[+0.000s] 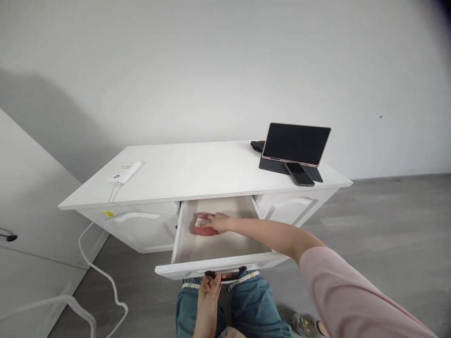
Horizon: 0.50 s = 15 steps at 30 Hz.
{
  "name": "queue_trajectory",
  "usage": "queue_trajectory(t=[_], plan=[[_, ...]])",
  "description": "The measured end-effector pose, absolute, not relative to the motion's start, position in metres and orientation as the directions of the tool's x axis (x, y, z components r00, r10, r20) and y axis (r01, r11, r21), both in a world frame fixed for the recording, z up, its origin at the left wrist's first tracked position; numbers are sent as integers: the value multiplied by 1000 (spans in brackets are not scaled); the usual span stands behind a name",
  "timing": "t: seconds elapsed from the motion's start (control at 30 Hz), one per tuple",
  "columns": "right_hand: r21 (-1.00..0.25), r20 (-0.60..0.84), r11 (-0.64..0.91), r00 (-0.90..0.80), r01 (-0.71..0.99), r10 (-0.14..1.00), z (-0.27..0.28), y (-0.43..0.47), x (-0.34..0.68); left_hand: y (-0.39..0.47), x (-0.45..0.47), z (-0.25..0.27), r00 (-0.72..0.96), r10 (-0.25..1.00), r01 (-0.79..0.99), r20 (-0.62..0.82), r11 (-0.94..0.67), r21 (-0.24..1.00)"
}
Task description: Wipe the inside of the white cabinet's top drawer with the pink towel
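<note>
An open white drawer (229, 246) is pulled out from the middle of the cabinet. My right hand (220, 223) reaches into it, fingers closed on a folded red cloth (206, 231) with a pale patch on top. The cloth lies on the drawer's bottom, towards its left side. Whether it is a plain cloth or a small pouch I cannot make out. Below the drawer front, my left hand (210, 285) grips the black drawer handle (232, 276) at its left end.
A tablet-like screen (296, 144) stands at the right of the white cabinet top (197, 169), with a phone (299, 174) before it and a black item (257, 145) behind. A white power strip (126, 172) lies at left, its cord (102, 271) hanging towards the floor.
</note>
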State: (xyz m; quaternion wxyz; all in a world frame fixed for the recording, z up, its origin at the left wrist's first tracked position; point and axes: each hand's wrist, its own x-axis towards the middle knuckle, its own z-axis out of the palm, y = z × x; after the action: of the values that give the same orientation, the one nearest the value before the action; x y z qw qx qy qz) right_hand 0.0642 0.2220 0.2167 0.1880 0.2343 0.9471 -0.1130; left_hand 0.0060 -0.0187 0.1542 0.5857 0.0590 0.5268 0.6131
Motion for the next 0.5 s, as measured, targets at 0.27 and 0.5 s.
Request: queue_trajectory(t=[0.27, 0.5], plan=[[-236, -471, 907, -858, 348, 206, 225, 183, 89, -18, 9, 166, -315, 760, -685, -569, 233, 691], [-428, -448, 834, -883, 349, 139, 225, 170, 113, -18, 6, 152, -314, 778, -669, -545, 226, 708]])
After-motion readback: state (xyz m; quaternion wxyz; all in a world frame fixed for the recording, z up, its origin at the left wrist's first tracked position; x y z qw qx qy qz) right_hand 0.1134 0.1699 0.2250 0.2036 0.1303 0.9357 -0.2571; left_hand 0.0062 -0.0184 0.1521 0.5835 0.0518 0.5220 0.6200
